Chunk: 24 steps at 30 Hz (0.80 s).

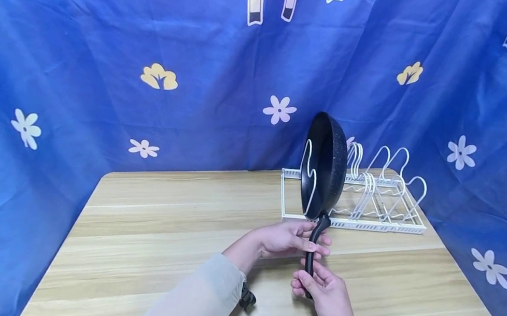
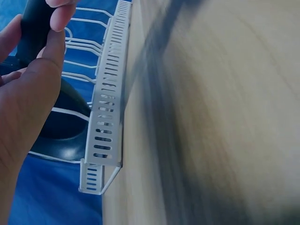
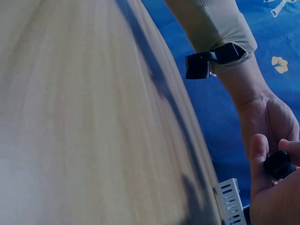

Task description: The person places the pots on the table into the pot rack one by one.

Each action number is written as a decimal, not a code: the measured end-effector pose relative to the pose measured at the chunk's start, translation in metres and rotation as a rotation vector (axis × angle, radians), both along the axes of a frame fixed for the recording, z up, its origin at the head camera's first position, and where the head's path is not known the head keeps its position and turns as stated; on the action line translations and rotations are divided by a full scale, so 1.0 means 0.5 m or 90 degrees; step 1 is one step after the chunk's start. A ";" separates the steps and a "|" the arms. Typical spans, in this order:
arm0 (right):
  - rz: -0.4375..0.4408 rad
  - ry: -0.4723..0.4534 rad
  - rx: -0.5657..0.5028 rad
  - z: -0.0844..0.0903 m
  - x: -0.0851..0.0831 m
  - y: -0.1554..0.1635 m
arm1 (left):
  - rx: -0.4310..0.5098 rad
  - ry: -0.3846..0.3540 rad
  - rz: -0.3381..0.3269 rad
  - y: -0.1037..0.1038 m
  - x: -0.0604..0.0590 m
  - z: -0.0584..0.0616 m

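A black frying pan stands on its side at the left end of a white wire pan rack, one wavy divider in front of its open face. The pan's handle points toward me. My left hand holds the handle close to the pan, thumb on the near side and fingers behind. Lower down, my right hand pinches the handle near its end. In the right wrist view the handle's butt shows between thumb and fingers. Whether the pan's rim rests on the rack's base is hard to tell.
Several white wire dividers rise from the rack to the right of the pan. The rack sits at the back right of a wooden table. Behind the table hangs a blue patterned cloth. A black wrist device sits at the left sleeve.
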State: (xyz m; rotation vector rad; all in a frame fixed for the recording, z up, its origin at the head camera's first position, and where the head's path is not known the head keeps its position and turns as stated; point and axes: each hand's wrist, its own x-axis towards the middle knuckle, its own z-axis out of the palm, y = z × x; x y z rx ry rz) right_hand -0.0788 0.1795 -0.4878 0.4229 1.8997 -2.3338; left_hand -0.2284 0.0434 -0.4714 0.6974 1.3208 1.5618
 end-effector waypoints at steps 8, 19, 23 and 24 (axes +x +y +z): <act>0.025 0.002 0.028 -0.014 -0.007 0.008 | 0.001 -0.011 -0.013 0.002 -0.002 -0.011; 0.149 0.038 0.230 -0.015 -0.040 0.054 | -0.011 -0.017 0.027 -0.004 0.003 -0.029; 0.129 0.031 0.350 -0.019 -0.049 0.047 | -0.026 -0.008 0.073 -0.005 0.008 -0.037; 0.123 0.030 0.372 -0.020 -0.050 0.046 | -0.028 -0.003 0.082 -0.004 0.009 -0.039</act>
